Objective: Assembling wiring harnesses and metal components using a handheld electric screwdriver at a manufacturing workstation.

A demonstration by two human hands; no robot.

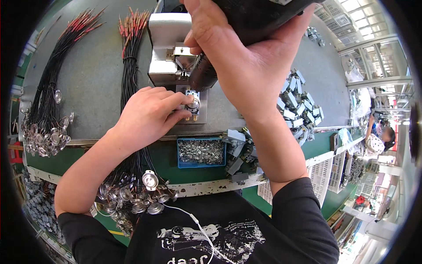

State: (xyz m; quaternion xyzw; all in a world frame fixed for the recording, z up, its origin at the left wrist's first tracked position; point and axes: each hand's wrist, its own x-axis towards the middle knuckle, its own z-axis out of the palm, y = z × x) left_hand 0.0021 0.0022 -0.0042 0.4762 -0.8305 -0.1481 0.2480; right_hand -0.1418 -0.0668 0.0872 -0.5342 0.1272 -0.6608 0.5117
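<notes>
My left hand (149,110) is closed, with thumb and fingertips pinching a small part with a round metal disc (193,104) and brass-coloured tabs. That part rests on a metal plate (203,115) near the bench's front edge. My right hand (246,61) wraps round a black drill-shaped power tool (259,22), whose dark nose (203,75) points down just above the part. Its tip is hard to make out. Behind the part stands a white block-like fixture (165,66) with a metal mechanism (183,57) on its side.
Black wire bundles (129,72) with red ends and round metal discs (150,180) lie left, some discs hanging over the edge. A blue tray (179,154) of small metal pieces sits in front. Grey-blue switch-like parts (299,103) pile up right. Another person (377,141) is far right.
</notes>
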